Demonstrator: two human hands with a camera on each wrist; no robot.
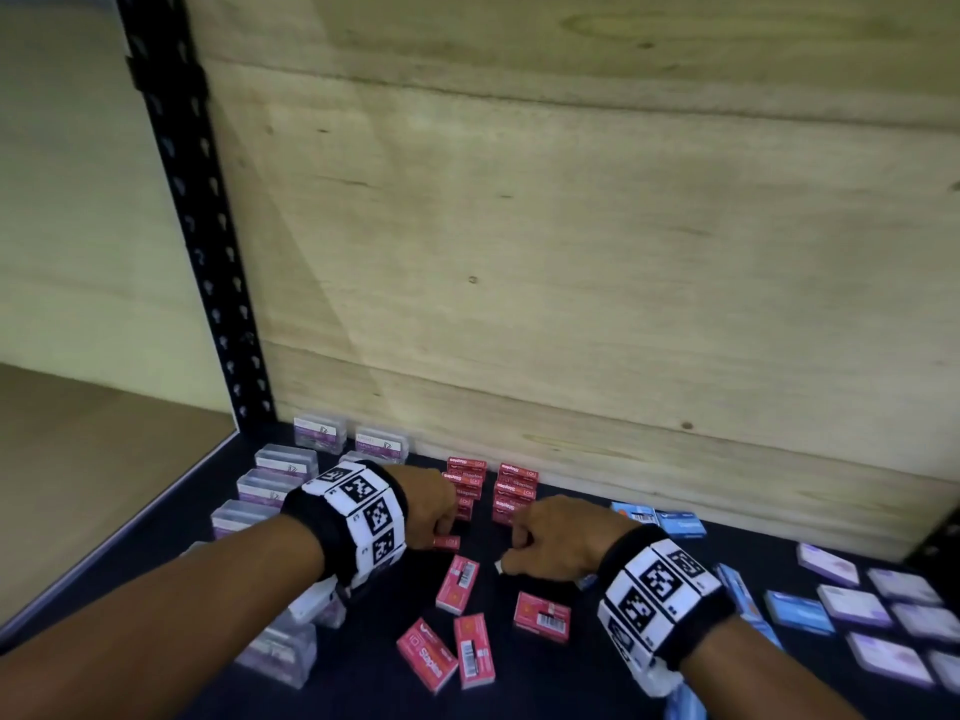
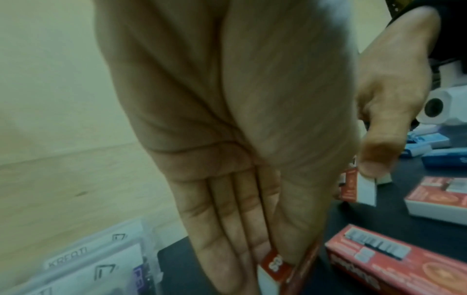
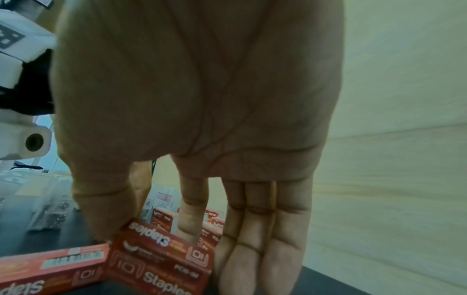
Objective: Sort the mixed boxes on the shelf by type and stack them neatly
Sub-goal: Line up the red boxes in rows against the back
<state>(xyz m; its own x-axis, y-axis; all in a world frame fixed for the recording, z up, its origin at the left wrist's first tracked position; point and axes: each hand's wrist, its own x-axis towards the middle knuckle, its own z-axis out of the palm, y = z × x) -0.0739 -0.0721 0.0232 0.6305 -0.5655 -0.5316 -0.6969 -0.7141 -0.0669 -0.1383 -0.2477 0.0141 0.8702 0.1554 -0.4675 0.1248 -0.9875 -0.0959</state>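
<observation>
Two stacks of red staples boxes [image 1: 465, 485] [image 1: 517, 493] stand against the wooden back wall. My left hand [image 1: 441, 527] pinches a red staples box [image 1: 449, 542] just in front of the left stack; the left wrist view shows that box [image 2: 278, 267] between thumb and fingers. My right hand [image 1: 524, 545] grips another red staples box [image 3: 161, 257] between thumb and forefinger, in front of the right stack. Several loose red boxes [image 1: 457, 584] [image 1: 543, 615] [image 1: 474, 651] lie flat on the dark shelf nearer to me.
Clear plastic boxes [image 1: 285, 462] are lined up at the left, and one [image 1: 283, 652] lies under my left forearm. Blue boxes [image 1: 660, 519] sit at the back right, pale purple boxes [image 1: 857, 610] further right. A black upright post [image 1: 208, 252] bounds the shelf's left.
</observation>
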